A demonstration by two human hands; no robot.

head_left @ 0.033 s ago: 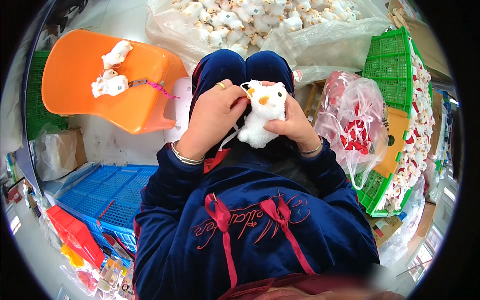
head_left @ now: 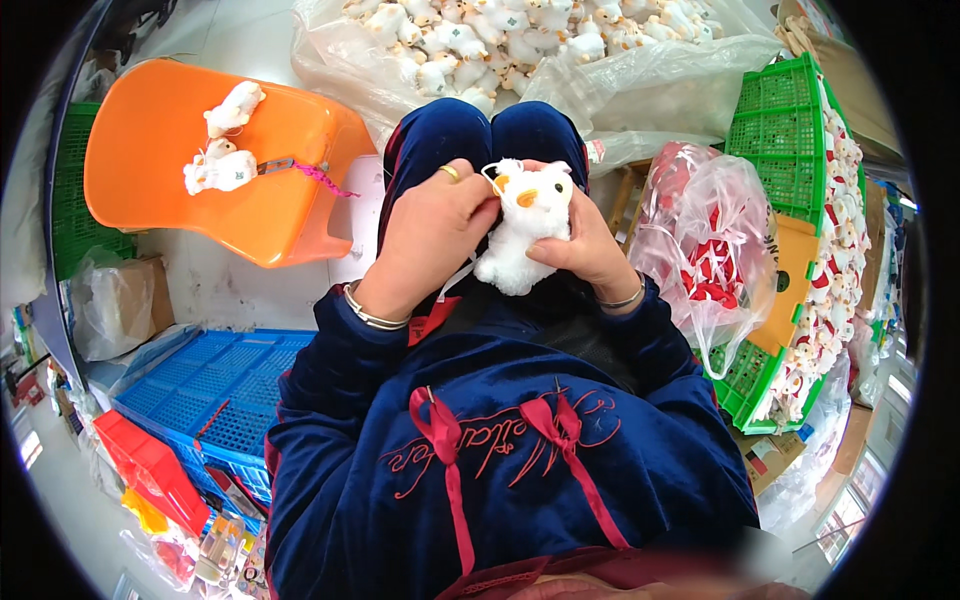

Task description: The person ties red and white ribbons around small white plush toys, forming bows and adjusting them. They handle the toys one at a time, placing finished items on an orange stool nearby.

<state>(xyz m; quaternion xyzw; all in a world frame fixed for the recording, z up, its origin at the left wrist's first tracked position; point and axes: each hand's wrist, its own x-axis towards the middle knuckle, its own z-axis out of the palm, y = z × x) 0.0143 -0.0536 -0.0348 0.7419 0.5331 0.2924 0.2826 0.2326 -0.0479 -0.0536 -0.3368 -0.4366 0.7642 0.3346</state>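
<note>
A small white plush animal (head_left: 525, 235) with orange ears or horns, an orange muzzle and a dark eye is held upright above my lap. My right hand (head_left: 590, 245) wraps around its back and side, thumb across the lower front. My left hand (head_left: 437, 225), with a ring, is closed in a pinch at the left side of the toy's head. A thin white loop (head_left: 489, 174) shows beside those fingertips; what they grip is hidden. Below this hand a narrow white strip (head_left: 458, 277) hangs toward my lap.
At left an orange chair (head_left: 150, 130) carries two plush toys (head_left: 222, 168) and a small blade tool with a pink cord (head_left: 275, 166). Beyond my knees lies a clear bag of toys (head_left: 450, 50). Right are a bag with red pieces (head_left: 712, 270) and green crates (head_left: 775, 125); lower left, a blue crate (head_left: 215, 385).
</note>
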